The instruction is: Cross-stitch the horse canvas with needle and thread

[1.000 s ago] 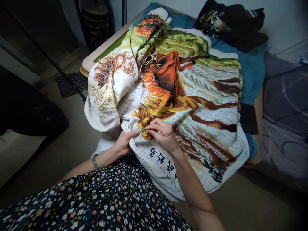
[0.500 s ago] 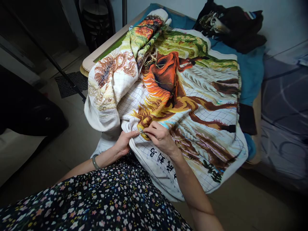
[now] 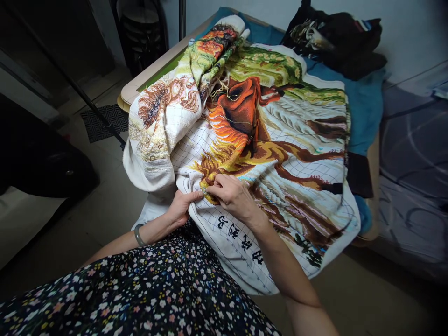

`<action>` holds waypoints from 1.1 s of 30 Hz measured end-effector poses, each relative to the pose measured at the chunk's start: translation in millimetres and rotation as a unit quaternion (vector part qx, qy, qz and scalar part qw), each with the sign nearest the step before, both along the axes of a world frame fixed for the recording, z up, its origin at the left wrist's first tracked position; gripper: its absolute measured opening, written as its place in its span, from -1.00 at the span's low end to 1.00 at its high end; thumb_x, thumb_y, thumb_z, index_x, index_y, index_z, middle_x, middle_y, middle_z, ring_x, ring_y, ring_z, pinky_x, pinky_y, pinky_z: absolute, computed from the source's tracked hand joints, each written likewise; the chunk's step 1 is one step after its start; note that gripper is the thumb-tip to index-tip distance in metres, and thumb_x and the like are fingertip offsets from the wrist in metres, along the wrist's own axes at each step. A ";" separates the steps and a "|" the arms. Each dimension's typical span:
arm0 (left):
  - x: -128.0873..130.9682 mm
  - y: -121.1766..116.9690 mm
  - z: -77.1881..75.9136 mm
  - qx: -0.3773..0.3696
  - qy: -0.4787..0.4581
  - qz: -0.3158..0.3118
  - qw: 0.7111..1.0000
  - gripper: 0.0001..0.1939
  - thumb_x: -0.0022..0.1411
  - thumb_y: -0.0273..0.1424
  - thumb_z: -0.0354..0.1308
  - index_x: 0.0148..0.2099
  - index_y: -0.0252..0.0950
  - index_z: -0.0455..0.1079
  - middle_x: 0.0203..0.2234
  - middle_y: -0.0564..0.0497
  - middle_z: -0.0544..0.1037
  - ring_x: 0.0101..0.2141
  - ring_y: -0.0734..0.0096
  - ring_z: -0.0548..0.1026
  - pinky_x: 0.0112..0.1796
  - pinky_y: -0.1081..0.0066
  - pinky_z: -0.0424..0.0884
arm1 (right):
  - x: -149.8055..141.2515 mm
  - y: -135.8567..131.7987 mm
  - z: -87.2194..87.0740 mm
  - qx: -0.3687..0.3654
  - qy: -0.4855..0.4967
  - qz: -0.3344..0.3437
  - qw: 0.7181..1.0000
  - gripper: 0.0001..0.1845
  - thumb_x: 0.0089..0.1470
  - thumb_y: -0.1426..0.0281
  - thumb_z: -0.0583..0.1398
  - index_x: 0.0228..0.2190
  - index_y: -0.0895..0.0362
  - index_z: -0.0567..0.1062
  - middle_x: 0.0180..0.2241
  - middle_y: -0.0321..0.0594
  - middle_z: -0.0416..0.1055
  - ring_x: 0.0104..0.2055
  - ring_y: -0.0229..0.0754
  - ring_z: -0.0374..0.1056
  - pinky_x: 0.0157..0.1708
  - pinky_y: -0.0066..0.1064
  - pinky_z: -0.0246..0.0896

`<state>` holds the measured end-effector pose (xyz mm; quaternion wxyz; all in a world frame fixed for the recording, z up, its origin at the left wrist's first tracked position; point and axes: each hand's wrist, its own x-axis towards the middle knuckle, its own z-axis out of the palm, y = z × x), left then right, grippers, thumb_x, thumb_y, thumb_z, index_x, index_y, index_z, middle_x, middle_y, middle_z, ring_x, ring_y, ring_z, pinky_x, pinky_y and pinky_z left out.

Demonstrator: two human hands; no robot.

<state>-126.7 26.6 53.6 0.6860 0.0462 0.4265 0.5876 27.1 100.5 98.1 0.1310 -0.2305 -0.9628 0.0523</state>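
Observation:
A large cross-stitch cloth with an orange and brown horse picture lies over a table and hangs down to my lap. My left hand, with a grey band on its wrist, grips a fold of the cloth's near edge, thumb on top. My right hand rests on the cloth just right of it, fingers pinched together at the stitched edge. What they pinch is too small to make out; a thin thread runs off to the right of the hand. Black characters are printed on the cloth below my right wrist.
A blue cover lies under the cloth on the table. Dark clothing is piled at the back right. A bed or sofa with grey fabric stands on the right. A dark rounded object and a patterned floor mat are on the left.
My right hand has shifted slightly left and down along the stitched edge, closer to my left thumb. My left hand keeps its hold on the fold.

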 end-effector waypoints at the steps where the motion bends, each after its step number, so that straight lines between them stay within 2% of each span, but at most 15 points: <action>1: -0.1 0.2 -0.5 -0.001 0.002 0.000 1.000 -0.31 -0.27 -0.49 0.49 0.02 -0.39 0.50 -0.19 -0.15 0.66 -0.08 0.00 0.58 0.06 0.07 0.43 | 0.4 2.3 -0.7 -0.002 0.002 0.006 1.000 -0.77 0.25 0.53 0.11 -0.36 0.14 0.55 -0.42 -0.22 0.23 -0.35 -0.17 0.08 -0.34 -0.34 -0.12; 5: -0.2 2.2 -2.4 0.003 0.006 -0.004 1.000 -0.33 -0.26 -0.50 0.46 0.02 -0.38 0.50 -0.18 -0.15 0.66 -0.07 0.01 0.58 0.06 0.08 0.43 | 0.9 9.1 -1.4 0.010 0.005 0.023 1.000 -0.77 0.26 0.51 0.13 -0.36 0.14 0.57 -0.41 -0.21 0.28 -0.34 -0.18 0.10 -0.34 -0.33 -0.13; 10: -0.7 4.6 -2.3 0.010 0.002 -0.010 1.000 -0.36 -0.25 -0.52 0.45 -0.01 -0.37 0.49 -0.19 -0.13 0.66 -0.09 0.03 0.59 0.05 0.08 0.44 | -0.1 15.7 0.1 0.071 -0.006 0.045 0.996 -0.75 0.29 0.46 0.12 -0.37 0.14 0.57 -0.42 -0.20 0.31 -0.35 -0.18 0.09 -0.33 -0.31 -0.14; 13: -1.0 4.6 -1.1 0.004 0.003 -0.014 1.000 -0.38 -0.26 -0.52 0.45 -0.03 -0.38 0.49 -0.24 -0.13 0.67 -0.14 0.03 0.60 0.03 0.06 0.45 | -0.6 18.8 -1.8 0.089 0.002 0.063 0.994 -0.71 0.32 0.44 0.10 -0.41 0.14 0.54 -0.43 -0.22 0.30 -0.37 -0.20 0.07 -0.32 -0.32 -0.12; 18: -1.2 4.0 0.0 0.017 -0.002 -0.022 1.000 -0.35 -0.25 -0.51 0.45 0.00 -0.38 0.47 -0.20 -0.14 0.66 -0.11 0.02 0.60 0.05 0.06 0.44 | -0.6 19.9 -5.6 0.125 0.033 0.072 0.989 -0.64 0.35 0.46 0.04 -0.43 0.14 0.53 -0.47 -0.24 0.26 -0.40 -0.21 0.05 -0.32 -0.32 -0.10; 22: -1.2 4.0 -0.7 0.020 0.000 -0.026 0.999 -0.36 -0.25 -0.50 0.45 -0.01 -0.38 0.48 -0.19 -0.15 0.66 -0.10 0.01 0.59 0.06 0.06 0.43 | 0.4 20.4 -6.7 0.114 0.036 0.088 0.989 -0.68 0.34 0.47 0.05 -0.37 0.14 0.55 -0.45 -0.24 0.27 -0.38 -0.21 0.06 -0.32 -0.31 -0.08; 33: -0.8 1.9 -3.9 0.032 -0.007 -0.037 0.999 -0.36 -0.22 -0.45 0.48 0.00 -0.38 0.50 -0.19 -0.19 0.66 -0.09 -0.02 0.59 0.08 0.03 0.41 | 2.4 21.1 -12.2 0.071 0.035 0.082 0.993 -0.64 0.34 0.47 0.02 -0.42 0.11 0.53 -0.46 -0.25 0.22 -0.38 -0.20 0.00 -0.35 -0.30 -0.12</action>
